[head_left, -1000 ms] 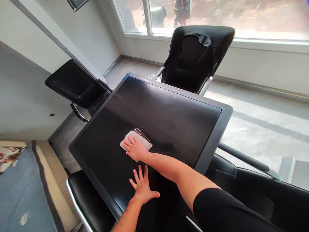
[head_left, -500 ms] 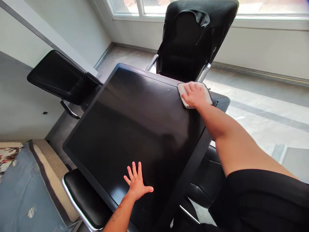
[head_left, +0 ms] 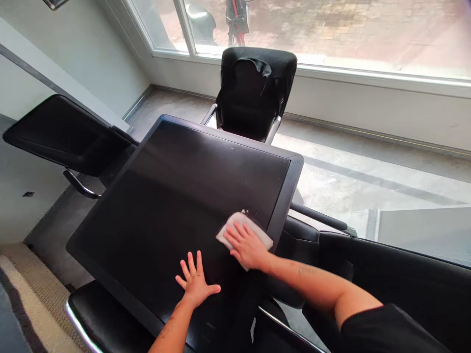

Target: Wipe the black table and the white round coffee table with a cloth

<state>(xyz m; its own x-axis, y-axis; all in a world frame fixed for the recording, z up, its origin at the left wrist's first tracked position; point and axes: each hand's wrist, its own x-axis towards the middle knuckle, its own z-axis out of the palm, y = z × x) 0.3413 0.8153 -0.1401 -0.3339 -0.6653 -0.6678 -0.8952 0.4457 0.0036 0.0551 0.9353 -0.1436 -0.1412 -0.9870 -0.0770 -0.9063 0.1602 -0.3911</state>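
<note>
Right hand [head_left: 247, 246], fingers flat and unclenched, presses the cloth [head_left: 231, 226] onto the desk [head_left: 165, 196] near its right edge, while the left hand [head_left: 196, 282], splayed and empty, braces nearby; even palm pressure probably wipes best.

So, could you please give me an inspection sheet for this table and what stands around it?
Surface: glossy black table, with a few pale specks towards its far edge.
Job's things: folded pale cloth lying on the table near its right edge.
Clutter: nothing seen.
Hands: right hand flat on the cloth with fingers extended; left hand splayed on the bare tabletop beside it, holding nothing.
Cables: nothing seen.
Surroundings: black chairs around the table; the far chair has dark fabric draped over its back; window behind it; grey floor.
</note>
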